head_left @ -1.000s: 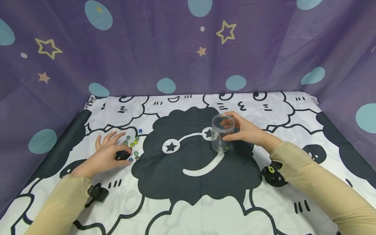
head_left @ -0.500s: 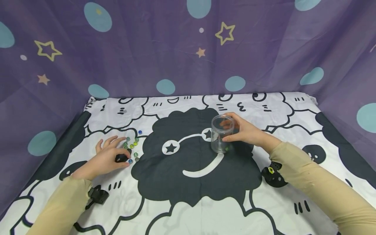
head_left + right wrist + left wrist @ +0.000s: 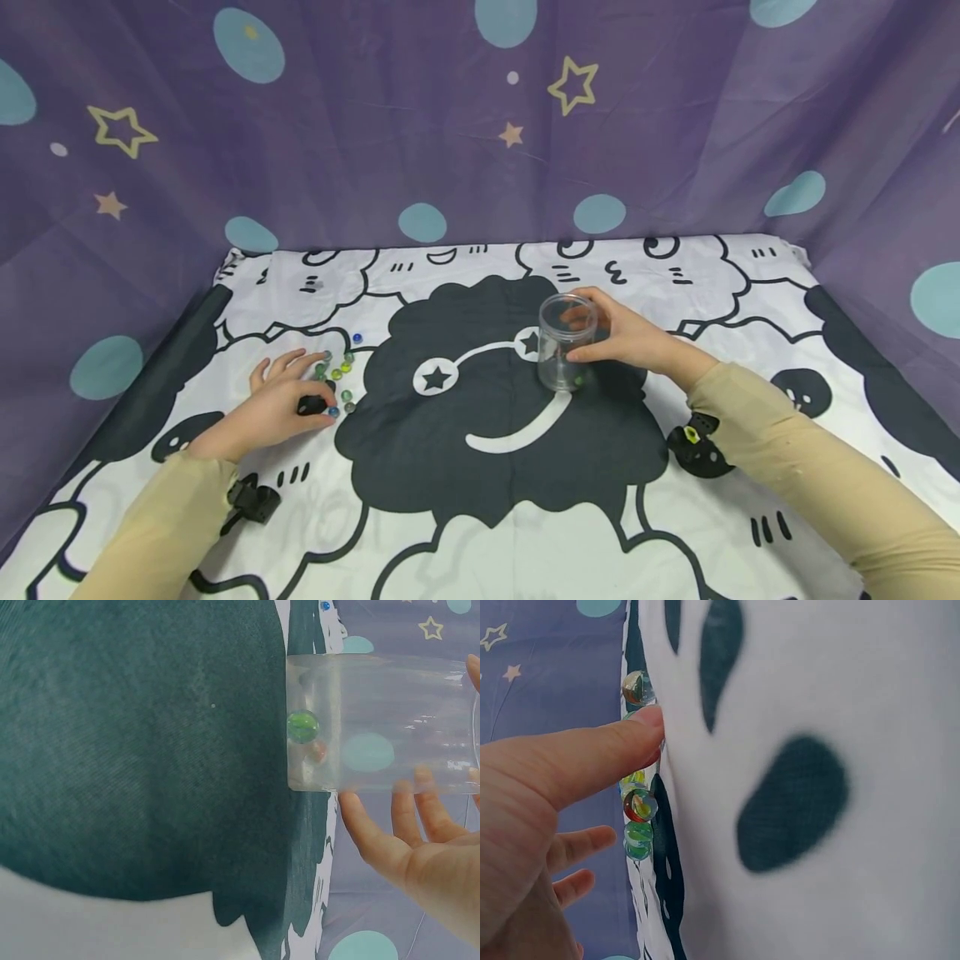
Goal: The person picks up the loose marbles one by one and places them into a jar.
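Note:
My left hand [image 3: 266, 408] is low over the cloth at the left, thumb and index finger closed about a blue marble [image 3: 333, 412]. In the left wrist view the thumb [image 3: 592, 754] hides that marble. Several green and yellow marbles [image 3: 337, 374] lie loosely just past the fingertips, and another blue marble [image 3: 357, 337] sits apart, farther back. My right hand [image 3: 626, 333] grips a clear, lidless jar [image 3: 558, 358] standing upright on the dark sheep print. Inside the jar, at its bottom, are a green marble [image 3: 303, 727] and something small and reddish [image 3: 320, 752].
A white cloth with cartoon sheep [image 3: 510, 550] covers the table. Purple curtains [image 3: 450, 158] with stars and dots hang behind and at both sides. A black wrist camera [image 3: 255, 500] is strapped at the left sleeve, another black device [image 3: 701, 446] at the right.
The left thumb and index finger have drawn in around the blue marble, and the other left fingers have shifted slightly toward the marbles. The right hand and jar stay put.

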A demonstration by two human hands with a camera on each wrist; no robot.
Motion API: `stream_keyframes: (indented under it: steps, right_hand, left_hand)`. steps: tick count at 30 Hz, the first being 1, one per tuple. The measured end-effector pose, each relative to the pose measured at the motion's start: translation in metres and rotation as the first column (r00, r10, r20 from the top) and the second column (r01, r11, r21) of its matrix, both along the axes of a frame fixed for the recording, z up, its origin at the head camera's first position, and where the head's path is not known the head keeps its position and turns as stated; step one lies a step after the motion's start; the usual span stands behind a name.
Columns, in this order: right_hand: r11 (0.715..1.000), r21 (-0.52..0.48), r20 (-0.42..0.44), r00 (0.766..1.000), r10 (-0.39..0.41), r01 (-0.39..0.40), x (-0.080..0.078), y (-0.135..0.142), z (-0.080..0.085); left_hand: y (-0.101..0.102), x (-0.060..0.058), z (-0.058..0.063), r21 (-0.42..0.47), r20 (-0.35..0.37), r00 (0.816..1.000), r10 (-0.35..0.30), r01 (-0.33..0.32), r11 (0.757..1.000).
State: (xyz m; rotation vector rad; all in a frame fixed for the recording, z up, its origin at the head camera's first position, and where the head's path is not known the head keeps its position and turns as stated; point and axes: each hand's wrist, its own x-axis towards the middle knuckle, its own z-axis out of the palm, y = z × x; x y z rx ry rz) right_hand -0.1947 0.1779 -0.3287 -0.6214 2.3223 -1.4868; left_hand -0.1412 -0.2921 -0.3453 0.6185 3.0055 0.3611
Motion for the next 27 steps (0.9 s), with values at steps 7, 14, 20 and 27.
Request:
stream_keyframes:
  steps: [7, 14, 20, 27]
  right_hand:
    - [1.000, -0.004, -0.010, 1.000, 0.001, -0.002, -0.0006, -0.0003, -0.0002]
    - [1.000, -0.007, -0.003, 1.000, 0.005, -0.005, -0.0004, -0.0004, 0.0002]
    - [1.000, -0.008, 0.005, 1.000, 0.011, -0.011, -0.0015, -0.0002, -0.0008]
    - [1.000, -0.009, 0.001, 1.000, 0.010, -0.010, -0.0013, 0.0005, -0.0004]
  left_hand:
    - [0.0000, -0.0003, 0.0002, 0.002, -0.007, 1.000, -0.009, 0.009, 1.000]
    - [0.0014, 0.0012, 0.0018, 0.005, -0.006, 1.000, -0.012, 0.012, 1.000]
    - [0.0016, 0.0030, 0.0049, 0.011, 0.008, 1.000, 0.001, -0.001, 1.000]
    - [-0.0002, 0.0018, 0.0053, 0.015, -0.013, 1.000, 0.005, -0.005, 1.000]
